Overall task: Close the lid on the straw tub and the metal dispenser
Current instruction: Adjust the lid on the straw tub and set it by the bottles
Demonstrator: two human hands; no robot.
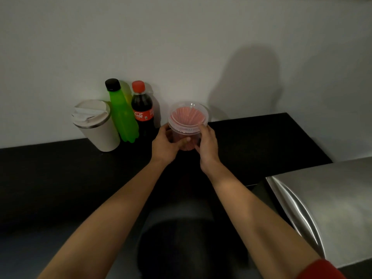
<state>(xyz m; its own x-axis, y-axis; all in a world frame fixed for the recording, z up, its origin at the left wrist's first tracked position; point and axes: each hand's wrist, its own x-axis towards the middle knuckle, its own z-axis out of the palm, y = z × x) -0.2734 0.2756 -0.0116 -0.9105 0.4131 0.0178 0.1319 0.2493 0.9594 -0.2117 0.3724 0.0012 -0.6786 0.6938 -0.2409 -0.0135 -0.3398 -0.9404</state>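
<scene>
The tub (186, 135), clear plastic and filled with pink straws (188, 116), stands on the black counter (251, 141) near the wall, with the lid (188, 125) seated on its rim. The left hand (166, 147) wraps the tub's side, fingers curled against the wall; the right hand (207, 146) grips the opposite side, thumb pressing the lid edge. The dispenser (326, 210) sits at right, well apart.

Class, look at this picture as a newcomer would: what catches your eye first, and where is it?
At centre, the left hand and right hand grip a clear straw tub of pink straws. Left of it, by the wall, stand a bright green bottle and a cola bottle. A shiny metal dispenser sits lower right.
</scene>
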